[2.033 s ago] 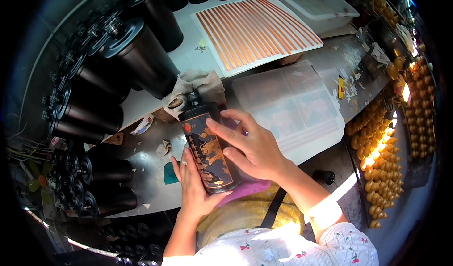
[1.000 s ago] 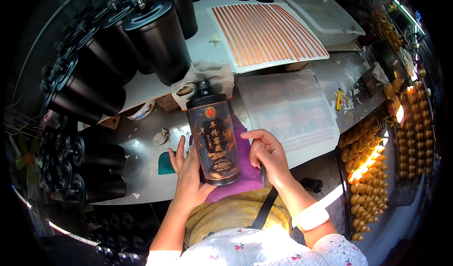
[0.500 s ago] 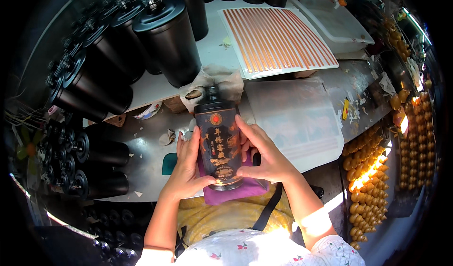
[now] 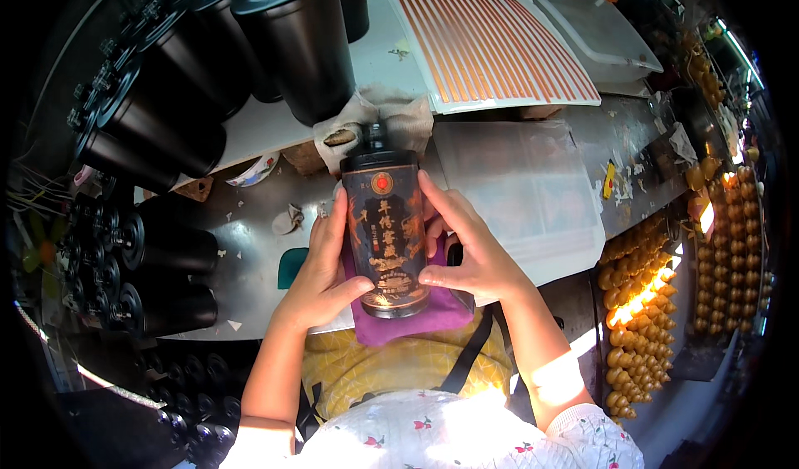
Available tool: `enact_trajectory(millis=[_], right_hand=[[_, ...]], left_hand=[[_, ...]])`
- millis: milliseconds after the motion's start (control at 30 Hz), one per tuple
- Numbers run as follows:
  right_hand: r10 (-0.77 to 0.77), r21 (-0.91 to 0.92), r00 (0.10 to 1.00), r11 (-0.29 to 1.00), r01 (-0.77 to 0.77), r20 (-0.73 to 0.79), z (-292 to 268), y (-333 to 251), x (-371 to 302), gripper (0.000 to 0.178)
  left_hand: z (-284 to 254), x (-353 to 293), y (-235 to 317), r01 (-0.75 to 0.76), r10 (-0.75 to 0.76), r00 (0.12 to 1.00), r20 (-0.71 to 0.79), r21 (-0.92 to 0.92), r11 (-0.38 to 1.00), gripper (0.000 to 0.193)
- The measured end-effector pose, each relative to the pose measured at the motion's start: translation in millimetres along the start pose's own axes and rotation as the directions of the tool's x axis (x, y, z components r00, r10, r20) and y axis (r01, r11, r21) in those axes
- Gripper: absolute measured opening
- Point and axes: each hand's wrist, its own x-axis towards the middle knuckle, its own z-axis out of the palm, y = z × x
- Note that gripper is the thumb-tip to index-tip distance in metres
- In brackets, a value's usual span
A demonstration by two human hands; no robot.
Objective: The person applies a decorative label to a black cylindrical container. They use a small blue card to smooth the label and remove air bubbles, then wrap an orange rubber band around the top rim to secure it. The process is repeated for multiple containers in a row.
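A black bottle (image 4: 384,236) with gold and orange decoration and a red round emblem lies between my two hands, its neck pointing away from me. My left hand (image 4: 320,273) is closed along its left side, with the thumb near the base. On the opposite side my right hand (image 4: 470,257) grips it, thumb on the lower front and fingers curled partly behind. Under the bottle's base a purple cloth (image 4: 391,327) covers my lap edge. Just beyond the neck sits a crumpled pale cloth (image 4: 408,124).
Large black bottles (image 4: 300,49) crowd the far left, with more lying at the left (image 4: 171,244). A sheet of orange strips (image 4: 491,49) rests on the raised white board. Translucent sheets (image 4: 524,194) cover the metal table at right, near a yellow cutter (image 4: 608,180). Golden gourd-shaped pieces (image 4: 637,336) stand at right.
The view has shifted, so the surroundings sit slightly higher in the picture. Both hands keep their hold on the bottle, which appears a little more upright in the picture.
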Motion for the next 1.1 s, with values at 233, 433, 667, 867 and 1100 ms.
enact_trajectory(millis=[233, 433, 667, 867, 1100], right_hand=[[-0.027, -0.021, 0.999, 0.999, 0.027, 0.028, -2, 8, -4, 0.111], [-0.015, -0.004, 1.000, 1.000, 0.015, 0.016, 0, 7, -5, 0.113], [0.348, 0.609, 0.869, 0.790, -0.071, -0.351, -5, 27, -15, 0.069], [0.393, 0.503, 0.754, 0.859, -0.097, -0.526, 3, -14, -36, 0.034], [-0.444, -0.515, 0.894, 0.755, 0.405, 0.053, 16, -59, 20, 0.031]], left_hand=[[-5, -11, -6, -0.021, 0.016, 0.999, 0.046, 0.109, 0.994, 0.125], [-6, -8, -4, -0.025, 0.025, 1.000, 0.015, 0.031, 0.999, 0.124], [-5, -9, 7, 0.007, -0.016, 0.998, 0.055, 0.163, 0.987, 0.132], [-19, -52, 9, -0.093, 0.036, 0.993, 0.110, 0.571, 0.816, 0.126], [-22, -75, 11, 0.173, -0.011, 0.976, -0.219, 0.741, 0.649, 0.076]])
